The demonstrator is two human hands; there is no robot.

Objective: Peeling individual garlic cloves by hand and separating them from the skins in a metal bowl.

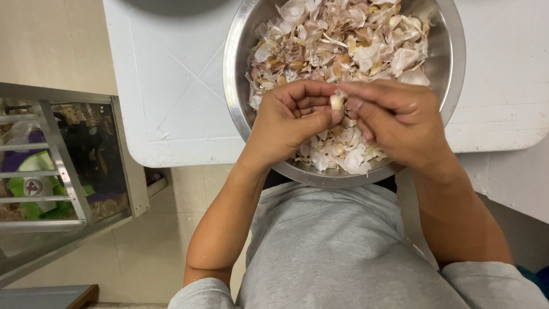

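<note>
A single pale garlic clove (337, 102) sat pinched between the two hands, held just above the near part of a steel bowl (240, 40). The left hand (291, 117) had its fingers curled inward, the thumb pressed up against the clove's lower side, so its grip was closed on the clove. The right hand (394, 117) met it from the other side, fingertips drawn together on the clove's top and side; its grip was likewise closed on the same clove, and the two hands touched each other around it.

Beneath and beyond the hands, the bowl was heaped with papery garlic skins (343, 40), white, pink and tan, with a few brownish pieces mixed in. More loose skins lay at the bowl's near edge under the hands. The bowl rested on a white counter (171, 86), its near rim overhanging the counter's edge toward the person.

Both bare forearms reached up from a grey shirt (337, 252) with short sleeves. To the left of the counter stood a metal-framed rack (63, 166) with slatted shelves, holding dark and green things too blurred to identify. A beige tiled floor (154, 246) showed between the rack and the person.
</note>
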